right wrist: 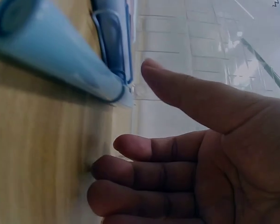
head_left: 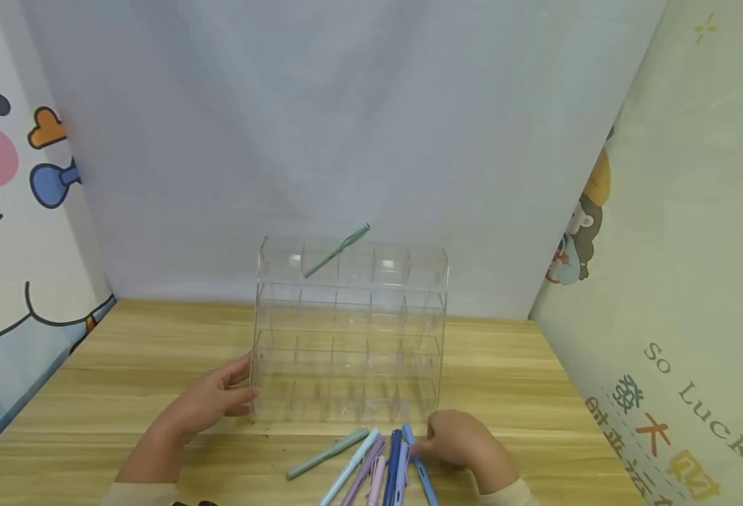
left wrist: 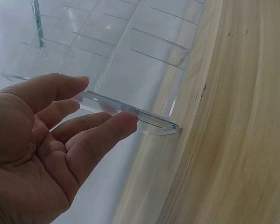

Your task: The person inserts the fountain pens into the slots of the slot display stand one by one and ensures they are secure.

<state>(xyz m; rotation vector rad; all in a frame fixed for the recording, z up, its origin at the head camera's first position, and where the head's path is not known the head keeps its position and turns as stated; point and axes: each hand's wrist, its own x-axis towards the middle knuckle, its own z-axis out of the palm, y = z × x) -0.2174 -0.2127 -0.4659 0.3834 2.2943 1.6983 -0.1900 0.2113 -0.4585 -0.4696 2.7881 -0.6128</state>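
Observation:
A clear tiered pen rack [head_left: 349,362] stands upright on the table. My left hand [head_left: 209,397] is at its left side, with thumb and fingertips gripping the edge of the side panel [left wrist: 126,109]. One green pen [head_left: 336,251] leans in the top tier. In front of the rack lie several pens, among them a blue pen [head_left: 424,478], a dark blue pen [head_left: 392,467] and a lavender pen [head_left: 401,474]. My right hand [head_left: 462,443] is beside the blue pen, its fingers [right wrist: 168,151] loosely bent and apart from the thumb, with nothing between them.
Left of these pens lie a pink pen [head_left: 376,481], a purple pen [head_left: 363,471], a pale cyan pen [head_left: 349,467] and a green pen [head_left: 327,453]. A white curtain [head_left: 358,126] hangs behind the wooden table [head_left: 504,365]. Printed panels flank both sides.

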